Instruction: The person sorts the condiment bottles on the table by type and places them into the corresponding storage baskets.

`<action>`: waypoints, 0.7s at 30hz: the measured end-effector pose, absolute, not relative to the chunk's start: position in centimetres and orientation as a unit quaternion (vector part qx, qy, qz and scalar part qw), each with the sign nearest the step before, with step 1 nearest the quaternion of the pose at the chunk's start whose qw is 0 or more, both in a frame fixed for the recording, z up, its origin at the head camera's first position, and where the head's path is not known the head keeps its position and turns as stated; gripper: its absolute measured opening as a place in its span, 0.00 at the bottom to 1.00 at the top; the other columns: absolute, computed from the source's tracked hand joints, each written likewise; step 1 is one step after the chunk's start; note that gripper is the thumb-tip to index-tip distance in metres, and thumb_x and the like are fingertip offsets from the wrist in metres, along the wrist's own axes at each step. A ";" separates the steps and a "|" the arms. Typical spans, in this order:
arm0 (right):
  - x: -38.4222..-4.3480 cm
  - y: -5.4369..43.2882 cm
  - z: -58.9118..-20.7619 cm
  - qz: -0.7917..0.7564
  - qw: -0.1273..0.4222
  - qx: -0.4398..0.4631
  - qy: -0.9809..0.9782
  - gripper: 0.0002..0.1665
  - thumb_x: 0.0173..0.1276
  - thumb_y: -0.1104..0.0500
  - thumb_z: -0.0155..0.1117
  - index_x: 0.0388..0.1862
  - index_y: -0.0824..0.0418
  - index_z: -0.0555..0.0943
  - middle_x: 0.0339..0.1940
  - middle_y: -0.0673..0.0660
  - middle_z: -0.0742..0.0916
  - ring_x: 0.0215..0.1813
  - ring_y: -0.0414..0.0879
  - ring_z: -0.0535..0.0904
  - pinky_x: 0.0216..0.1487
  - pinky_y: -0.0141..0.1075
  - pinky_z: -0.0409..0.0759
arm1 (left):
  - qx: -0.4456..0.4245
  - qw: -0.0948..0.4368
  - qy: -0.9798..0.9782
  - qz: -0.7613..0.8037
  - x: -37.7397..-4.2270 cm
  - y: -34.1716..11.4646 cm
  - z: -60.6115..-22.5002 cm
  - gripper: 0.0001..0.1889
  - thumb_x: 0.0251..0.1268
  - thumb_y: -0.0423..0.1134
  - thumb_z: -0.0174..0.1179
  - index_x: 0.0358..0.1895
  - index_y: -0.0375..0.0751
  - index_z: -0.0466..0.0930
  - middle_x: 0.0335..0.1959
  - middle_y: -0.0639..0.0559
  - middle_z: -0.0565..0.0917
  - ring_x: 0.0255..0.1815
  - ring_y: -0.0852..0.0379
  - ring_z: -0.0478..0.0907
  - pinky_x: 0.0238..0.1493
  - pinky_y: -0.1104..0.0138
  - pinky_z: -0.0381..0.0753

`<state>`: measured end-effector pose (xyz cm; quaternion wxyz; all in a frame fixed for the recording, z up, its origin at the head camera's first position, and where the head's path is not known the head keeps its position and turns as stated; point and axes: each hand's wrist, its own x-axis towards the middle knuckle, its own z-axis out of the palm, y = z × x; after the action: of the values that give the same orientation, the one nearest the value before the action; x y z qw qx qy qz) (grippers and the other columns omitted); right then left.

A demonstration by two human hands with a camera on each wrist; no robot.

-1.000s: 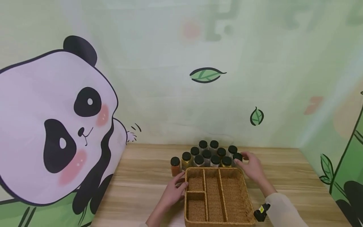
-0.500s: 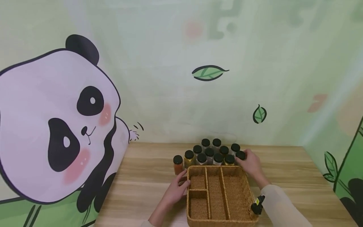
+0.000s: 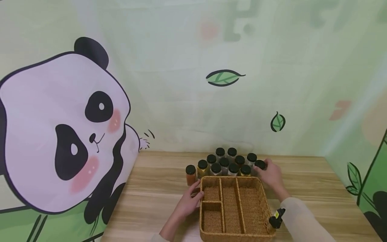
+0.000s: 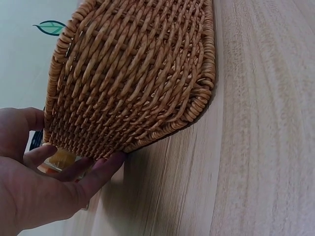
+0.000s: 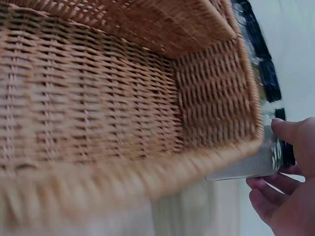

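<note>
A woven basket (image 3: 231,201) with several compartments rests on the wooden table. My left hand (image 3: 188,203) holds its left side near the far corner; in the left wrist view the thumb (image 4: 34,119) is at the rim and the fingertips (image 4: 117,161) touch the outer wall low down. Just beyond the basket's far right corner, my right hand (image 3: 271,174) pinches a glass jar by its black lid (image 3: 260,164). Pale grey shows in that jar's body (image 5: 251,164) in the right wrist view, partly hidden behind the basket rim.
Several black-lidded spice jars (image 3: 224,162) crowd behind the basket, close to the wall. One with orange-red contents (image 3: 190,175) stands at the group's left end. The printed backdrop (image 3: 175,101) rises at the table's back edge.
My right hand has shifted slightly right, bringing the pinched jar away from its neighbours. The left hand stays on the basket. The head view has moved a little.
</note>
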<state>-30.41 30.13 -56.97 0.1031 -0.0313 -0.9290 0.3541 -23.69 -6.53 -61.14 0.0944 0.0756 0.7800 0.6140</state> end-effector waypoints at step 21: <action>-28.1 35.6 -47.5 0.358 0.040 0.131 -0.924 0.27 0.77 0.54 0.70 0.64 0.73 0.78 0.52 0.68 0.88 0.53 0.64 0.86 0.53 0.55 0.86 | 0.080 0.103 0.780 0.612 -23.8 -6.4 -60.6 0.33 0.80 0.40 0.59 0.82 0.36 0.61 0.70 0.27 0.75 0.71 0.26 0.71 0.69 0.35 0.72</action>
<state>-28.15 35.63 -47.47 0.0395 0.1307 -0.9237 0.3580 -23.82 -6.35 -60.56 0.1032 0.0803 0.7800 0.6120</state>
